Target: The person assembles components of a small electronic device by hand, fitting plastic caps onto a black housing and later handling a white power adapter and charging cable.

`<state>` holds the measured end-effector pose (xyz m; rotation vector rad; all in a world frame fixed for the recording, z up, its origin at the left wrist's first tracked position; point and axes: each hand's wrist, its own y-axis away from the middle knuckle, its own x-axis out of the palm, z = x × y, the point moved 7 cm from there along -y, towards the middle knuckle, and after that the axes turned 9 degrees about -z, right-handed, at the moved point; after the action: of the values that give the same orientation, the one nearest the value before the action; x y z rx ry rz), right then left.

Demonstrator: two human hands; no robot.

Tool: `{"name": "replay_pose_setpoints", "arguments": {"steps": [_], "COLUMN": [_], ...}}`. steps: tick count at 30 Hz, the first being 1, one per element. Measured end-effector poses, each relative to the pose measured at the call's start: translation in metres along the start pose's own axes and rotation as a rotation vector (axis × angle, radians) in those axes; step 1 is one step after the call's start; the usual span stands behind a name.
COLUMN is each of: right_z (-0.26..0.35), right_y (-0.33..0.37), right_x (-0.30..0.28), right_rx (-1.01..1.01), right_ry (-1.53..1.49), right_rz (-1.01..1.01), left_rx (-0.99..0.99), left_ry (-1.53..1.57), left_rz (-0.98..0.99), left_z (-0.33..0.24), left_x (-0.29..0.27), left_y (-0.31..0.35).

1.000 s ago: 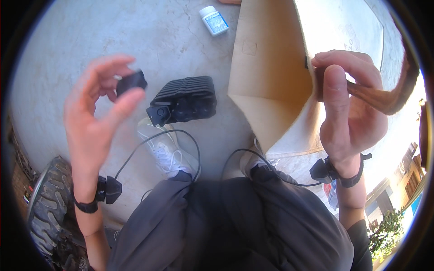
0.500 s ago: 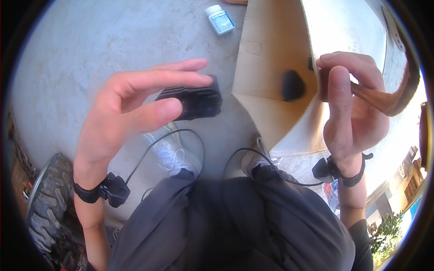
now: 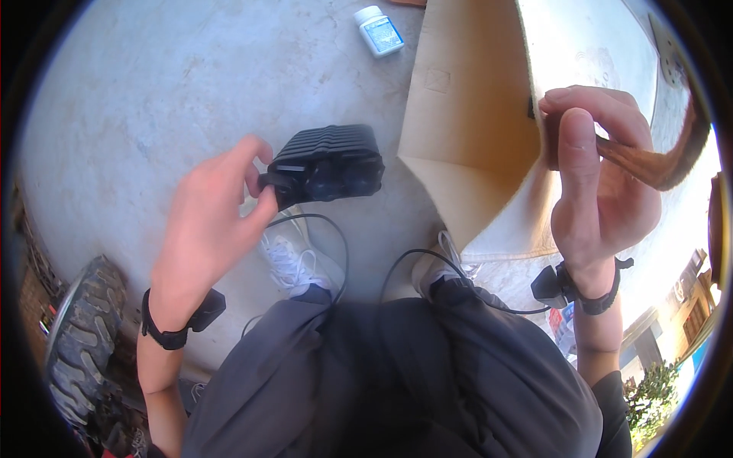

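Note:
My left hand [image 3: 217,214] is closed, its thumb and fingers pinched on the left end of a black ribbed box-shaped device [image 3: 328,156]. Its grooved top and rounded front face show, but I cannot tell its exact kind. On the right, my right hand [image 3: 599,160] grips the rim of a cream canvas bag [image 3: 466,91] where a brown strap [image 3: 637,162] joins it. The bag gapes toward the left, showing its tan inner wall. The bottom of the bag's inside is hidden.
A white bottle with a blue label [image 3: 379,32] lies on the grey floor [image 3: 191,69] beyond the device. White shoes [image 3: 294,259] are below it, with a black cable [image 3: 321,219] looping nearby. A treaded tire [image 3: 84,336] is at lower left; leafy plants [image 3: 657,401] are at lower right.
My left fingers, spread over the black device before, have closed on its left end. A blurred dark thing seen inside the bag is out of sight. My right hand has barely moved.

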<state>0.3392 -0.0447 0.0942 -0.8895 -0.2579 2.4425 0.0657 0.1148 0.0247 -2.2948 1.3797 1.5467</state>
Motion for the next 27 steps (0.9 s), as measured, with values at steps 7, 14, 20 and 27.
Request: {"name": "replay_pose_setpoints", "arguments": {"steps": [7, 14, 20, 27], "right_z": [0.014, 0.012, 0.010, 0.010], "right_y": [-0.007, -0.006, -0.004, -0.005], "right_x": [0.006, 0.008, 0.005, 0.004], "right_rx": [-0.140, -0.077, -0.014, -0.099], "right_ry": [0.131, 0.077, 0.062, 0.071], "right_rz": [0.005, 0.011, 0.021, 0.021], "left_rx": [-0.119, -0.137, -0.196, 0.054], "left_ry": [0.033, 0.660, 0.783, 0.719], "left_rz": [-0.043, -0.121, -0.081, 0.179], "left_z": [-0.007, 0.011, -0.013, -0.054], "left_x": [-0.012, -0.022, -0.014, -0.002], "left_y": [-0.006, -0.020, -0.023, -0.024]}}
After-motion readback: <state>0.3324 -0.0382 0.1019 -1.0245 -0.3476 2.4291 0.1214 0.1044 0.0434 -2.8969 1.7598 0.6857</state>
